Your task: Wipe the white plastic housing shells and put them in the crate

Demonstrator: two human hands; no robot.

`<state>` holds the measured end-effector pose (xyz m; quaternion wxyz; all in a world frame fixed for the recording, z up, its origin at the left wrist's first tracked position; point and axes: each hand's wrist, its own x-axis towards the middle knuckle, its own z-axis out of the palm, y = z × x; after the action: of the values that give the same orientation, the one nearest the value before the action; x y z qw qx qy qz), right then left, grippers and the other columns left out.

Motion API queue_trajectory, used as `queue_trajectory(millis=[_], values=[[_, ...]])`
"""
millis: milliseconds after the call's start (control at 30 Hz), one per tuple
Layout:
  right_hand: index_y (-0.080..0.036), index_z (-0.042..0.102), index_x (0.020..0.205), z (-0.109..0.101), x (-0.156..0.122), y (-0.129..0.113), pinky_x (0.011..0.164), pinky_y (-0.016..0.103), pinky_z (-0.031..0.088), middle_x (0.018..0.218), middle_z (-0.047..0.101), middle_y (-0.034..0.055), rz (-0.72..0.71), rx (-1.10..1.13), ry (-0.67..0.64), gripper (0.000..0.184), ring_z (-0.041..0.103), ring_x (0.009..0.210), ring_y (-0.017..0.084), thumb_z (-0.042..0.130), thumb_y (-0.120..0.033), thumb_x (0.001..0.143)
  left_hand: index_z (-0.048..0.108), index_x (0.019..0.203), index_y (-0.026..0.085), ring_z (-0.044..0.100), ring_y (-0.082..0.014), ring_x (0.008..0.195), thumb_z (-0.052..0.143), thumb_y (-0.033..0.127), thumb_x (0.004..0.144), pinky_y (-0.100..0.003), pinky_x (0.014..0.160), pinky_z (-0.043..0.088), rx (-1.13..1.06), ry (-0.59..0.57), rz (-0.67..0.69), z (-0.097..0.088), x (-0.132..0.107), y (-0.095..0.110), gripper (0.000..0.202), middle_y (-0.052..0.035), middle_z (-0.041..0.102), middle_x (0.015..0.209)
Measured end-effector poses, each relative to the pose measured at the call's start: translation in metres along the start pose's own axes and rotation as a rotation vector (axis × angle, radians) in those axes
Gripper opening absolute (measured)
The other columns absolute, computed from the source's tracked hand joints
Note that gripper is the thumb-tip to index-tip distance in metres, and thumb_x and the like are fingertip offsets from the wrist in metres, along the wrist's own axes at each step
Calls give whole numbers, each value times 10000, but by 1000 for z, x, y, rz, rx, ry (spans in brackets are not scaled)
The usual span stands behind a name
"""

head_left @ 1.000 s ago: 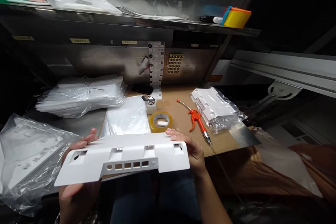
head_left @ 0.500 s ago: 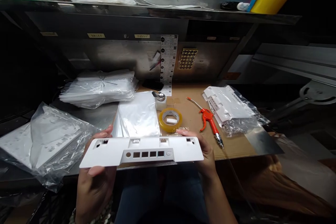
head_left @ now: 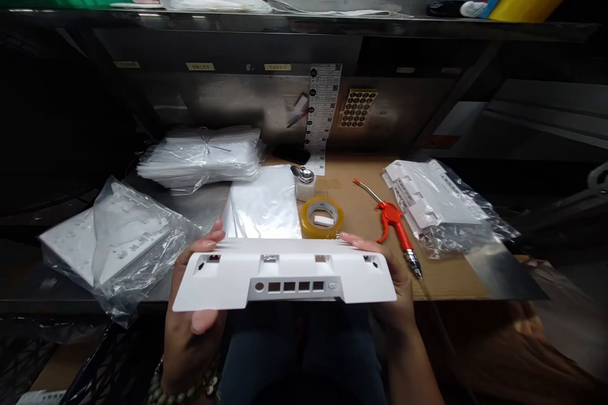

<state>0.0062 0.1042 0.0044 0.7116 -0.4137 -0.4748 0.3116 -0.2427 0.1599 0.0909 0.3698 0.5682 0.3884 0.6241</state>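
Left hand (head_left: 185,329), right hand (head_left: 403,285) grip white casing (head_left: 295,264) ends.

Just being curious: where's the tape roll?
In the head view, slightly right of centre, the tape roll lies between the flat plastic bags and the red air gun.

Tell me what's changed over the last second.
The white plastic housing has levelled out: its left end, tilted lower a second ago, has come up. The head view has swung left, so things on the bench sit further right in the picture. Nothing was taken hold of or let go: the left hand and right hand still hold the housing. The red air gun and tape roll stayed put.
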Motion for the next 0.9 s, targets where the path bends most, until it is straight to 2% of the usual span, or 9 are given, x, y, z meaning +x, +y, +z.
queue_trajectory(millis=[133, 267, 433, 567, 700, 833, 900], values=[[-299, 700, 1192, -4, 1, -2, 1127, 467, 493, 1338, 701, 68, -5, -83, 10, 306, 644, 1271, 294, 731, -247, 892, 608, 1208, 241, 356, -384, 1484, 688, 818, 734, -490, 1257, 277, -1, -59, 104, 1, 0, 0, 750, -85, 600, 1329], [-289, 705, 1154, -5, 2, 0, 1094, 508, 508, 1312, 714, 89, -16, -110, 35, 315, 660, 1243, 326, 772, -308, 847, 617, 1243, 271, 341, -362, 1499, 730, 769, 724, -457, 1247, 293, 3, -142, 82, -3, -1, 0, 729, -95, 602, 1357], [-275, 706, 1122, -5, 1, 3, 1091, 576, 497, 1302, 716, 110, 30, -113, 85, 333, 655, 1245, 359, 794, -323, 805, 635, 1235, 294, 328, -365, 1499, 775, 768, 661, -457, 1242, 291, -37, -138, 55, -6, -2, -6, 757, -91, 607, 1357], [-265, 698, 1130, -7, 1, 7, 1038, 571, 546, 1293, 720, 124, -11, -146, 66, 365, 663, 1237, 369, 804, -281, 781, 625, 1255, 309, 312, -353, 1507, 793, 748, 661, -443, 1238, 293, -66, -187, 57, -9, -2, -12, 758, -83, 591, 1376], [-246, 683, 1137, -6, 3, 9, 1015, 557, 566, 1301, 713, 141, -50, -172, 58, 347, 666, 1235, 368, 772, -236, 802, 630, 1256, 319, 292, -336, 1517, 797, 741, 656, -426, 1240, 286, -90, -176, 36, -10, -2, -12, 752, -75, 589, 1378], [-237, 683, 1130, -2, 5, 9, 1018, 580, 554, 1290, 719, 142, -59, -181, 85, 322, 673, 1222, 375, 759, -250, 817, 649, 1226, 321, 280, -347, 1525, 825, 732, 625, -462, 1247, 281, -109, -175, 22, -7, -3, -15, 750, -79, 605, 1366], [-232, 688, 1119, -1, 5, 9, 1016, 573, 552, 1279, 725, 139, -73, -156, 97, 315, 671, 1222, 377, 766, -273, 817, 664, 1230, 303, 278, -366, 1526, 845, 740, 598, -473, 1258, 268, -141, -130, 16, -7, -4, -19, 789, -90, 559, 1452]])
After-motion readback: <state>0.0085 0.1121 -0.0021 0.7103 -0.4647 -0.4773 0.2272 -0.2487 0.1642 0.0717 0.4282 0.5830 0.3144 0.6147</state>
